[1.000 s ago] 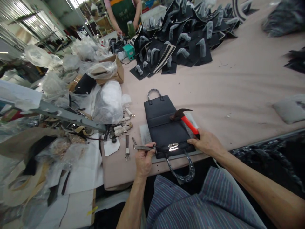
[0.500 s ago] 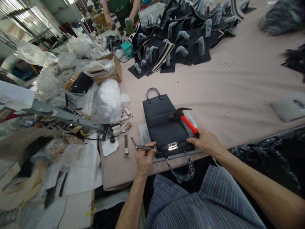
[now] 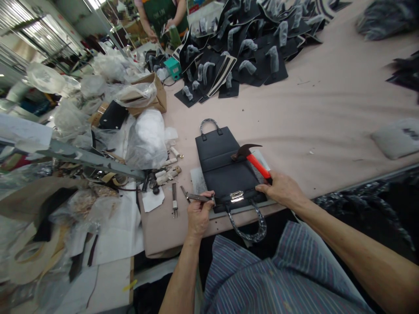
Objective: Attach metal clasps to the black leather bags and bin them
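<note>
A black handbag panel piece point(image 3: 221, 152) lies flat before me, with a plastic-wrapped handle at each end and a silver clasp point(image 3: 237, 196) near my side. My right hand point(image 3: 284, 188) is closed round the red handle of a claw hammer point(image 3: 258, 167), whose dark head is over the bag. At the bag's near left corner, my left hand point(image 3: 199, 216) pinches a slim metal tool point(image 3: 198, 198); its right end is at the bag's edge, the exact contact too small to tell. A pronged metal punch point(image 3: 174, 200) rests on the table to the left.
Black bag pieces with wrapped handles point(image 3: 252, 52) are heaped at the back. Plastic bags point(image 3: 147, 137), a cardboard box point(image 3: 159, 93) and a grey metal bar point(image 3: 94, 159) crowd the left. A co-worker in a green apron point(image 3: 160, 17) stands across the table.
The view has shifted slightly. Both hands keep their grips, and hammer and metal tool stay almost in place. The co-worker's hands have moved closer together.
</note>
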The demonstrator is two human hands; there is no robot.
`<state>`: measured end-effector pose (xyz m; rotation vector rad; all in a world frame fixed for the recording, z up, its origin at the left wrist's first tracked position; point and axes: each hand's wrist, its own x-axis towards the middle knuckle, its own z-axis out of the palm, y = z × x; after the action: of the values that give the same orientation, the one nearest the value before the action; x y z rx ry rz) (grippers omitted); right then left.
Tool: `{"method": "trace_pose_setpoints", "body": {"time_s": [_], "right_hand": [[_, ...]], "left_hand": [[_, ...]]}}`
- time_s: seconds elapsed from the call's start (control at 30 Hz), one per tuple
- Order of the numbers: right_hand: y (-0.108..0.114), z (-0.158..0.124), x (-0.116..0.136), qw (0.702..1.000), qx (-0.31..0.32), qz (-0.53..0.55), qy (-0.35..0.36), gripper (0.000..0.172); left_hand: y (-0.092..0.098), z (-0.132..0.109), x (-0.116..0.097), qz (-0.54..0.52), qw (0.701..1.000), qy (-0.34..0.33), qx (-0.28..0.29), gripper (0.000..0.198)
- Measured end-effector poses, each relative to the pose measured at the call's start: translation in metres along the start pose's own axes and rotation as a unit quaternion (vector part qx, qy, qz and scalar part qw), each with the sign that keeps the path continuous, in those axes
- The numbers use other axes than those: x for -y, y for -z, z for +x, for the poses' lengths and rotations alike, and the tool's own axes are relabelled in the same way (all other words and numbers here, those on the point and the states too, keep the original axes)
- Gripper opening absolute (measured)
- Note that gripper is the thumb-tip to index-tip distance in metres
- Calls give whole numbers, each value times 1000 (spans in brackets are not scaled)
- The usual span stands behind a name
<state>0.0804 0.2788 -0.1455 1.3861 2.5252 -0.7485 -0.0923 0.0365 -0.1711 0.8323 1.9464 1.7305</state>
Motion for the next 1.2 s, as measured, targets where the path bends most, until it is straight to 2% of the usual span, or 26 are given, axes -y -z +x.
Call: {"method": "trace_pose_setpoints", "body": {"time_s": [0.13, 0.33, 0.43, 0.57, 0.93, 1.2], "right_hand": [[-1, -1, -1, 1000, -4, 5, 5, 31], [0, -4, 0, 1000, -2, -3, 8, 33], [1, -6, 1, 1000, 2, -8, 13, 35], [2, -8, 1, 1000, 3, -13, 15, 36], [-3, -10, -2, 999, -24, -16, 29, 37], [-2, -7, -7, 997, -36, 19, 62, 33]], "left_hand": [[-3, -3, 1, 31, 999, -24, -7, 13], [-13, -10, 6, 92, 988, -122, -25, 10], [-14, -10, 6, 121, 981, -151, -15, 10], [-11, -8, 3, 138, 977, -160, 7, 13], [-16, -9, 1, 162, 972, -171, 0, 16], [-14, -6, -6, 156, 978, -137, 23, 18]]}}
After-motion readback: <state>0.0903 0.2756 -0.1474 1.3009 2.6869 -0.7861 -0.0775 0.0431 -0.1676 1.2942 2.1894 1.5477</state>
